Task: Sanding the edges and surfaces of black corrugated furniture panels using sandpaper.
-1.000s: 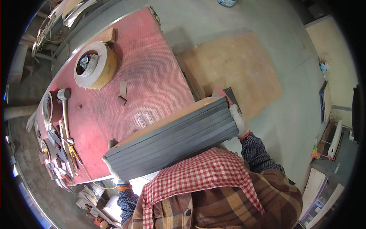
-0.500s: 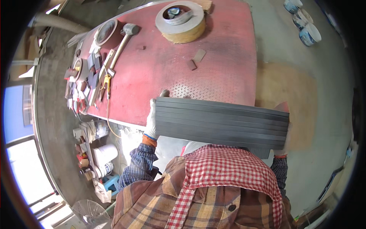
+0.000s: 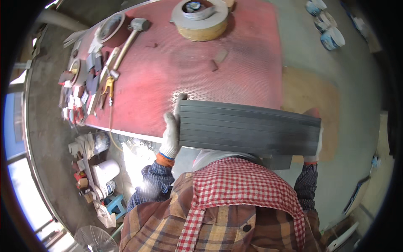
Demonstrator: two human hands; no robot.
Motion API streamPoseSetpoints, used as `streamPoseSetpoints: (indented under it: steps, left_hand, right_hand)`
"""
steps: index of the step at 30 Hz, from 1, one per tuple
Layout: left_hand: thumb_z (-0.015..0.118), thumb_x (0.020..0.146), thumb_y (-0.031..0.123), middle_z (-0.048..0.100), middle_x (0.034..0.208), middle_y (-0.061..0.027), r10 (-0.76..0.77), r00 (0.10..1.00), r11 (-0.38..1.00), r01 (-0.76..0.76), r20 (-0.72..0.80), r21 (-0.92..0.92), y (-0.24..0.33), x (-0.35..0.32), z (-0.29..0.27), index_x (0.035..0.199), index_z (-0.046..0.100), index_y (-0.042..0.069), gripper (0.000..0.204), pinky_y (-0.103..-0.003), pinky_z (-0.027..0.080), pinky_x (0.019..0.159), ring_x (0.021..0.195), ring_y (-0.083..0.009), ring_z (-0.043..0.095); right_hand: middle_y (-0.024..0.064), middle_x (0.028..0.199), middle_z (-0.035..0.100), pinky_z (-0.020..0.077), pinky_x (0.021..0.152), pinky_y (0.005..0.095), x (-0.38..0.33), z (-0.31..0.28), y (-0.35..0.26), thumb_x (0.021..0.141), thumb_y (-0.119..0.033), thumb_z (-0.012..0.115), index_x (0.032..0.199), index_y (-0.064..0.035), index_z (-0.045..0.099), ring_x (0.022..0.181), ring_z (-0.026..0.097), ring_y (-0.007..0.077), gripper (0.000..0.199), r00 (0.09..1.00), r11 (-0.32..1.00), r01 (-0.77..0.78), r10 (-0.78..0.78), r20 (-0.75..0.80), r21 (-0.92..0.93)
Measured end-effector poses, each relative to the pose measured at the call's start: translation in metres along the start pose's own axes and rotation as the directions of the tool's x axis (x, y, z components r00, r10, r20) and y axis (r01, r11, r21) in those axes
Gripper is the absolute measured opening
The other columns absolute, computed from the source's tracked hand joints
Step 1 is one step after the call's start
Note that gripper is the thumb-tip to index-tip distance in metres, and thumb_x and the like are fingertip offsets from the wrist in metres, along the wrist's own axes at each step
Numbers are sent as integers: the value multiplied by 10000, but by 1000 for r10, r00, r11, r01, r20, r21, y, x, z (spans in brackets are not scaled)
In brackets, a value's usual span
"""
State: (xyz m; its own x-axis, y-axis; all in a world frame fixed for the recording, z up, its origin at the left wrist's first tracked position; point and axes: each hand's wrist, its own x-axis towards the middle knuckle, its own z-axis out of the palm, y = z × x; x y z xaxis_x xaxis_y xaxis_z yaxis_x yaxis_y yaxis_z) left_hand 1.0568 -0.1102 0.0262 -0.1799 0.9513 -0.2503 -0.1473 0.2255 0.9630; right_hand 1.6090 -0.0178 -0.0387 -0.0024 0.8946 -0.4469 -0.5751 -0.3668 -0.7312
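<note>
A stack of long dark grey strips [image 3: 249, 128] spans the space between my hands, over the near edge of the red table [image 3: 142, 101]. My left hand [image 3: 170, 136], in a white glove with an orange cuff, closes against the stack's left end, thumb and fingers along it. At the other end my right hand [image 3: 320, 140], also gloved, grips the strips; most of its fingers are hidden behind them. Below the stack, close to my body, part of another dark grey piece [image 3: 280, 162] shows.
On the table lie a mallet [image 3: 132, 40], a yellow air gun [image 3: 109, 87], a large roll of banding [image 3: 201, 29], a brown roll [image 3: 113, 30], small scraps [image 3: 221, 55] and cluttered tools. Buckets [image 3: 333, 38] stand on the floor at right; a blue stool [image 3: 116, 206] and fan [image 3: 94, 239] at lower left.
The stack has tilted, and its strip faces look more even. The left hand's fingers have shifted on the end. The whole view has moved slightly.
</note>
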Motion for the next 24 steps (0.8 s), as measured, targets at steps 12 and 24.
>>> streamPoseSetpoints:
  steps: [12, 24]
  left_hand:
    - [399, 980, 934, 269, 1828, -165, 71, 989, 953, -106, 131, 284, 13, 17, -25, 1793, 213, 96, 1183, -520, 241, 1359, 1687, -333, 258]
    - [1020, 484, 643, 352, 1684, -369, -46, 842, -246, -532, 538, 810, 94, 13, 13, 1683, 269, -87, 1592, -630, 255, 1346, 1605, -570, 287]
  right_hand:
    - [94, 1312, 753, 570, 1013, 319, -24, 46, -10, 1152, -576, 566, 1466, -13, 682, 1165, 706, 162, 655, 989, 985, -16, -9, -146, -173]
    - [156, 1530, 675, 477, 1195, 370, -28, 63, -52, 1130, -509, 618, 1541, 46, 610, 1451, 601, 234, 691, 963, 816, 127, -237, -125, -564]
